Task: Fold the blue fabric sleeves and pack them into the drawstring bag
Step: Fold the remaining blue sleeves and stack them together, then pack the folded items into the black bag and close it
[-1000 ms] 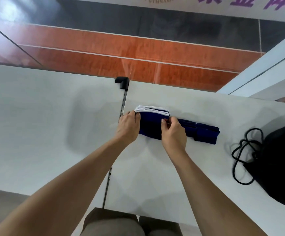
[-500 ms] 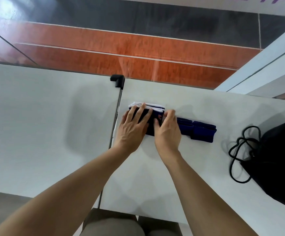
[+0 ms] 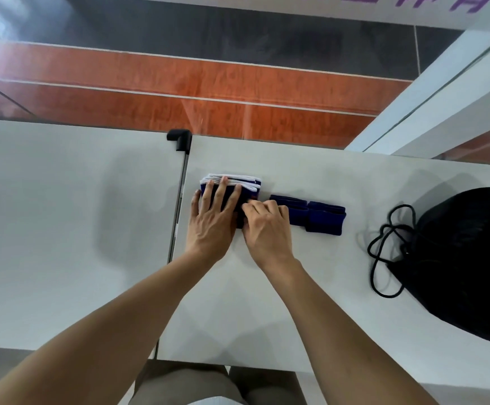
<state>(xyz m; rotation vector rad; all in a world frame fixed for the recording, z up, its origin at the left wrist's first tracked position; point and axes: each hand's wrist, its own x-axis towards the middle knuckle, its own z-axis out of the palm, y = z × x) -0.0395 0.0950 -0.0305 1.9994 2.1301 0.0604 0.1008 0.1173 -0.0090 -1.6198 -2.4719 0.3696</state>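
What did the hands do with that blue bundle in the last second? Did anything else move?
The left hand let go of the left end of the folded sleeve stack and now lies flat on top, fingers straight. The right hand shifted from pinching the top to the stack's right edge, fingers curled. The smaller folded pieces and the drawstring bag stayed put.

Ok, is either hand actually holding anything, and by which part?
The right hand appears to pinch the folded blue sleeve at its right edge; the left hand only presses flat on top of it.
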